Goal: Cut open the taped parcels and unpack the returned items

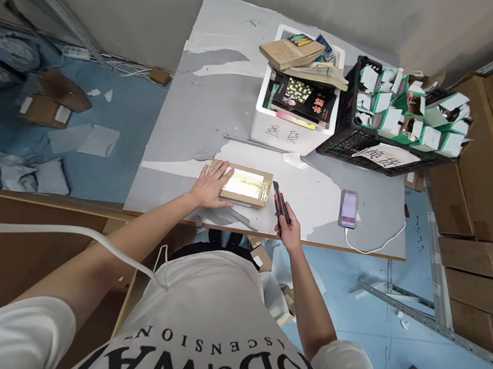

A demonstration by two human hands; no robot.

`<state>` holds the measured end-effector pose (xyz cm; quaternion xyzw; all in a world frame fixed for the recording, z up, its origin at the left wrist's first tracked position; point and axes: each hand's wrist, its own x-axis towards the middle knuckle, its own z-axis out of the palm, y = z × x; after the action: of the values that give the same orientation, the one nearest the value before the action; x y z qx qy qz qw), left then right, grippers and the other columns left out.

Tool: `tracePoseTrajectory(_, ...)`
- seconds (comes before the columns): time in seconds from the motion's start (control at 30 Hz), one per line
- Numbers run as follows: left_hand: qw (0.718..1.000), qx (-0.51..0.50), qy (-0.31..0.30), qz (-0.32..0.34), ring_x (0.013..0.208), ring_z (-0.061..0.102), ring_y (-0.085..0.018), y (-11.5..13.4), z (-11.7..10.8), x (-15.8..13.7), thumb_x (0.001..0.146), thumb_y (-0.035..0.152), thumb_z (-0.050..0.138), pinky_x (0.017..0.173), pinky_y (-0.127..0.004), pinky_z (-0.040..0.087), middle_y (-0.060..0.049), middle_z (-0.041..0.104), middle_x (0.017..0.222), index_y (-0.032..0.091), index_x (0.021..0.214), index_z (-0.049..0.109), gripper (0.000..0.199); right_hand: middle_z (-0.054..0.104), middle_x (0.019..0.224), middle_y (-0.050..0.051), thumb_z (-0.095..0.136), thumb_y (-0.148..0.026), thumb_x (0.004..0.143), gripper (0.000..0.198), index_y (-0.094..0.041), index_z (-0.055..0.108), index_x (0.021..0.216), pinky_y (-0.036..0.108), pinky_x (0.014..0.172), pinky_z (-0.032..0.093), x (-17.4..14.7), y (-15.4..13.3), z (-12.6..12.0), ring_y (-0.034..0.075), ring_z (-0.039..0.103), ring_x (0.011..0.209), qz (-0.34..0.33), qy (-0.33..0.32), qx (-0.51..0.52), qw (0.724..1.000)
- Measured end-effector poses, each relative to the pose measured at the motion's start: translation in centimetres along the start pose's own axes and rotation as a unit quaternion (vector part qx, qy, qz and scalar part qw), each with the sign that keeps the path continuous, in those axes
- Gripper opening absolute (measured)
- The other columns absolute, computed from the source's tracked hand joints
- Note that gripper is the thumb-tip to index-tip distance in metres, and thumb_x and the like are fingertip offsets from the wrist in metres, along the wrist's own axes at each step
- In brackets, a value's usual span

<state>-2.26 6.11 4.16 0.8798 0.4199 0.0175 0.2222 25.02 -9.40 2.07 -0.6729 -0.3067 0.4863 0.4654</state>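
A small cardboard box (245, 192) with shiny clear tape and a pale label lies flat near the front edge of the table. My left hand (212, 186) rests on its left end, fingers spread over the top. Just right of the box, my right hand (290, 229) grips a black and red utility knife (280, 202). The knife's tip points away from me, close to the box's right end but apart from it.
On the grey table (208, 101) stand a white bin (279, 130) of books and a black crate (353, 146) packed with green-and-white boxes. A phone (349, 209) on a white cable (378, 249) lies right. Large cartons (485, 156) line the right side; an open carton (12, 270) stands lower left.
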Motion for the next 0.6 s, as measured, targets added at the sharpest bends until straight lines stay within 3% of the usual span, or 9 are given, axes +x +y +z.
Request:
tracePoseTrajectory(0.27,0.998,-0.017,0.064,-0.006,0.137,0.019,-0.048,0.9,0.3,1.4,0.040,0.070,0.077,0.110,-0.061,-0.007,-0.023,0.027,0.150,0.017,0.145,0.036,0.124,0.068,0.090,0.003,0.065,-0.048,0.075,0.076,-0.023,0.041,0.142,0.020,0.036,0.039,0.0,-1.0,-1.2,0.005,0.048,0.044,0.008,-0.056,-0.011,0.998)
tracePoseTrajectory(0.6,0.996,-0.029,0.079,-0.014,0.138,0.021,-0.043,0.7,1.3,1.5,0.044,0.065,0.078,0.114,-0.051,-0.002,-0.018,0.031,0.150,0.021,0.145,0.036,0.117,0.064,0.066,-0.003,0.065,-0.040,0.077,0.066,-0.022,0.048,0.138,0.019,0.034,0.036,0.0,-2.5,-3.2,0.004,0.040,0.037,0.023,-0.154,-0.083,0.984)
